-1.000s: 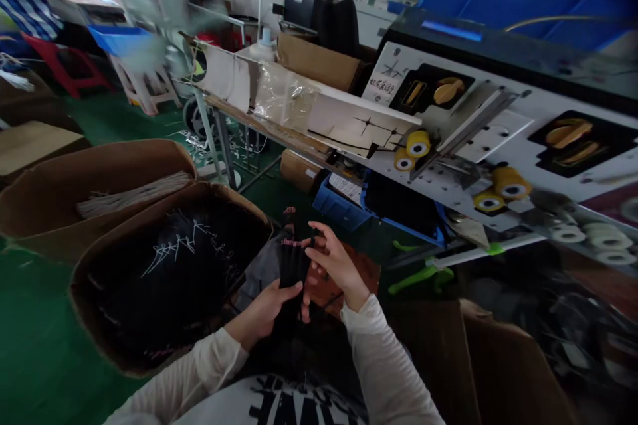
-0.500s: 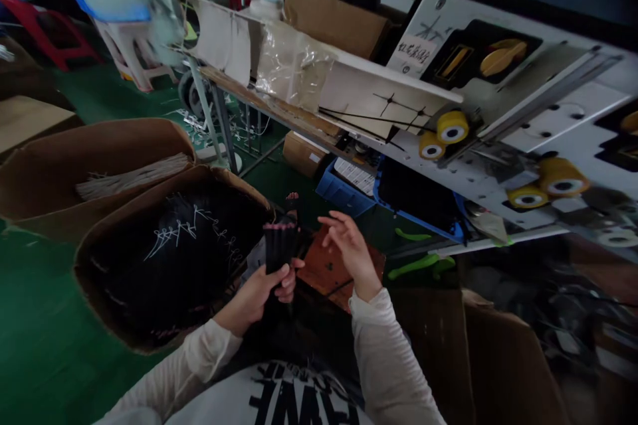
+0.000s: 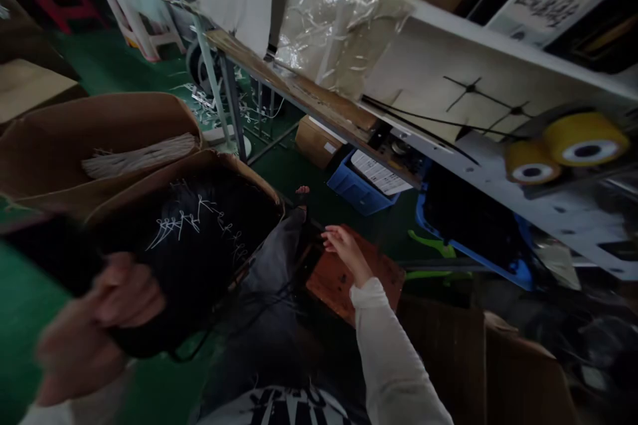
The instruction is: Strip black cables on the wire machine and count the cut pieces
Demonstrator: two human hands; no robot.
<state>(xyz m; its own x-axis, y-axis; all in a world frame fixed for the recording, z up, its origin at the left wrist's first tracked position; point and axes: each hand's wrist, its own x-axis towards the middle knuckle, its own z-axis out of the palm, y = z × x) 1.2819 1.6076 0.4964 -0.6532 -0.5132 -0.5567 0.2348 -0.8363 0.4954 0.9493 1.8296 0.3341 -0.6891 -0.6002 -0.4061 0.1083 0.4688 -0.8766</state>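
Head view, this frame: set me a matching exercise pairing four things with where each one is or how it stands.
Things:
1. left hand
2. right hand
3. yellow rollers
4. blue crate

Places or states:
A. mounted on the white panel
B. on the green floor
C. open over the reddish-brown board
D. blurred, around a black bundle

Pairs: 1-D, 2-C, 3-A, 4-B

I'm holding a wire bundle (image 3: pixel 54 255) in my left hand (image 3: pixel 94 319) over a cardboard box (image 3: pixel 234 176), while my right hand (image 3: pixel 346 246) is reaching over a wooden board (image 3: pixel 359 292) to the right.
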